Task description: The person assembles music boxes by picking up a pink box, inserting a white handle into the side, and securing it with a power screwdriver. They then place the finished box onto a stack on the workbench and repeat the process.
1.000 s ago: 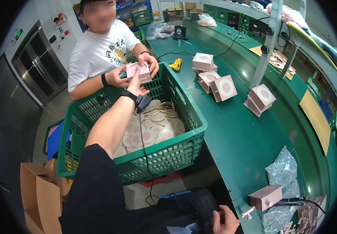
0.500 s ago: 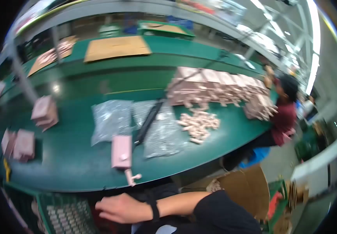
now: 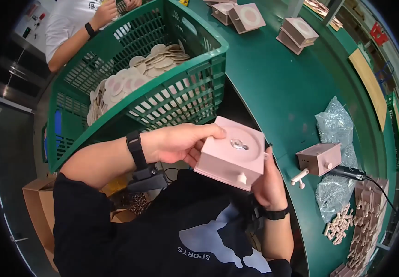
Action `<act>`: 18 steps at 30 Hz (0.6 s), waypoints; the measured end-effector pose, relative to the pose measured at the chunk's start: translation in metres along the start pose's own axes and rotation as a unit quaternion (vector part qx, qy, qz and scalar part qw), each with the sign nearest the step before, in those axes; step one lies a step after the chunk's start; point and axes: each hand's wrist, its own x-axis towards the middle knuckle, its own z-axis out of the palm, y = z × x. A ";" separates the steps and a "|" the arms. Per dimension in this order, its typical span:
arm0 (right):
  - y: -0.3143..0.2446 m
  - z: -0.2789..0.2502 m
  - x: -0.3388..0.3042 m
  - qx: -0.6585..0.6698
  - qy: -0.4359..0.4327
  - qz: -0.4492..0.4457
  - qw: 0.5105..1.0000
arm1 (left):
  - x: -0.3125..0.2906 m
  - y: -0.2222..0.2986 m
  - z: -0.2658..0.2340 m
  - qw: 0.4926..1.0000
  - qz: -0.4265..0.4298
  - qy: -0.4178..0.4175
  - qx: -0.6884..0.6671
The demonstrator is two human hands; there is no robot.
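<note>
Both hands hold a pink square box in front of my body, tilted. Its top has a round recess with a small metal piece at the centre, and a light knob sticks out of the near side. My left hand is closed on the box's left side, thumb on the top edge. Against the right side, my right hand grips it, its fingers partly hidden. Right of my hands, a second pink box stands on the green table, beside a small pink peg-like part.
A green basket of round, flat discs stands left; another person's hand is behind it. A corded black tool touches bubble wrap. Loose pink parts lie near stacked boxes. More boxes sit farther off.
My view has swung left toward the basket. A hand that was low by the basket's edge, with no box visible in it, is replaced by both my hands holding a pink box.
</note>
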 end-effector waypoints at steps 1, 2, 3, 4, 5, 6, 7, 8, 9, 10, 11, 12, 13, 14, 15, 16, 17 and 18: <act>0.004 -0.004 0.001 -0.001 0.007 -0.002 1.000 | 0.007 0.001 -0.001 1.000 -0.030 0.003 -0.001; 0.008 -0.008 0.001 -0.014 0.009 0.007 1.000 | 0.012 0.000 -0.001 1.000 -0.031 -0.004 0.001; 0.012 -0.010 0.001 -0.027 0.011 0.016 0.999 | 0.015 -0.001 -0.002 0.999 -0.038 -0.002 0.002; 0.014 -0.012 0.000 -0.039 0.013 0.025 0.999 | 0.018 -0.003 -0.002 0.999 -0.044 0.000 0.003; 0.016 -0.012 -0.001 -0.037 0.018 0.022 0.999 | 0.020 -0.004 -0.003 0.999 -0.053 0.004 0.006; 0.017 -0.012 -0.002 -0.033 0.015 0.022 0.999 | 0.022 -0.004 -0.004 0.998 -0.055 0.001 0.010; 0.018 -0.013 -0.002 -0.029 0.011 0.023 0.999 | 0.024 -0.005 -0.004 0.998 -0.059 -0.003 0.011; 0.019 -0.013 -0.003 -0.025 0.006 0.024 0.999 | 0.025 -0.006 -0.004 0.998 -0.062 -0.006 0.010; 0.018 -0.014 -0.004 -0.023 0.007 0.023 0.999 | 0.026 -0.006 -0.004 0.998 -0.066 -0.009 0.009; 0.016 -0.014 -0.006 -0.018 0.011 0.024 0.999 | 0.027 -0.005 -0.004 0.998 -0.066 -0.008 0.009; 0.014 -0.014 -0.008 -0.013 0.014 0.025 0.999 | 0.026 -0.003 -0.003 0.997 -0.069 -0.011 0.019; 0.013 -0.014 -0.008 -0.009 0.018 0.027 0.999 | 0.026 -0.002 -0.001 0.997 -0.072 -0.013 0.030; 0.014 -0.014 -0.008 -0.009 0.016 0.029 0.999 | 0.026 -0.001 -0.001 0.996 -0.075 -0.016 0.039; 0.014 -0.014 -0.007 0.010 0.015 0.031 0.999 | 0.025 0.000 -0.001 0.996 -0.075 -0.015 0.036; 0.014 -0.014 -0.006 0.029 0.013 0.032 0.999 | 0.025 0.003 -0.002 0.995 -0.072 -0.024 0.069; 0.015 -0.015 -0.005 0.048 0.012 0.032 0.998 | 0.025 0.005 -0.003 0.992 -0.069 -0.033 0.102; 0.017 -0.017 -0.004 0.048 0.012 0.034 0.998 | 0.024 0.006 -0.003 0.988 -0.067 -0.042 0.135; 0.021 -0.020 -0.002 0.016 0.006 0.033 0.999 | 0.024 0.007 -0.002 0.988 -0.067 -0.042 0.133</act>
